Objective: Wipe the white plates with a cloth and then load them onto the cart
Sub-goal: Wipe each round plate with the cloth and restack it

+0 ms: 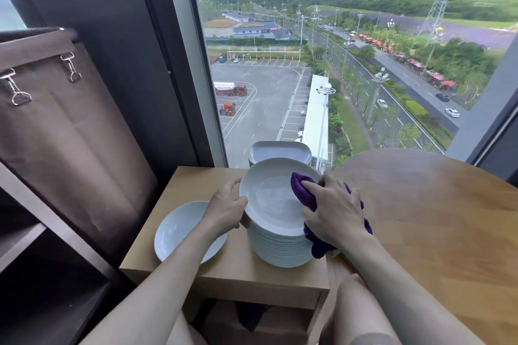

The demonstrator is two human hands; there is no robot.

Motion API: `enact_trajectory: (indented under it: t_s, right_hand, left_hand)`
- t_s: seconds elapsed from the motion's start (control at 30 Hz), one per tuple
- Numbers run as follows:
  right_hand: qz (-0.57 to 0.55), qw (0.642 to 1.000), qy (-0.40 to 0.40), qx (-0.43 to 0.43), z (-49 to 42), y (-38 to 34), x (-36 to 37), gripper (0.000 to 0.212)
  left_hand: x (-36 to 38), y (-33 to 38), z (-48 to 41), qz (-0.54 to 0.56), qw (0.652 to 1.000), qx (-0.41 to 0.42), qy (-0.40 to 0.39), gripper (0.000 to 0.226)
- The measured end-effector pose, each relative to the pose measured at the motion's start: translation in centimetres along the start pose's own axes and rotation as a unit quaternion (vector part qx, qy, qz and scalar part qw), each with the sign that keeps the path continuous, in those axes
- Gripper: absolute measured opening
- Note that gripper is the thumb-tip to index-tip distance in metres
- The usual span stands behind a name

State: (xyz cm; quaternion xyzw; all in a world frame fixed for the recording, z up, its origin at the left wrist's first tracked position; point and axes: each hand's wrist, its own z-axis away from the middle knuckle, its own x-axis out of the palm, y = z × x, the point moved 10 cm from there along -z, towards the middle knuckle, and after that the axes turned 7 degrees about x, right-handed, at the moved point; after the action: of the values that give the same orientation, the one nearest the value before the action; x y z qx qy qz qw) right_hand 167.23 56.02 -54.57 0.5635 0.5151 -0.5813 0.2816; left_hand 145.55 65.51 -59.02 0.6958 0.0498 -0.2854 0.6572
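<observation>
Left hand (228,209) grips the tilted top plate (276,199) to steady it; right hand (333,210) clutches the cloth (305,193), wiping its bowl.

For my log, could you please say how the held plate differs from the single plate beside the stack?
The held plate is tilted over the plate stack; the single plate lies flat on the wooden table. The left hand grips the held plate, the right hand presses a purple cloth to it; no hand holds the single plate. Both are white, round.
</observation>
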Motion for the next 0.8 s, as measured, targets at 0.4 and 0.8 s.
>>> enact_trajectory:
  t_s: [0.4,0.8]
  right_hand:
    - [-0.099,0.994,0.033,0.03,-0.1,0.6,-2.1,0.052]
    - [-0.081,0.996,0.022,0.008,-1.0,-1.3,0.2,0.052]
  left_hand:
    - [-4.9,-1.8,2.1,0.041,0.994,0.024,0.095,0.046]
    - [-14.6,-8.8,4.3,0.066,0.974,-0.064,0.209,0.036]
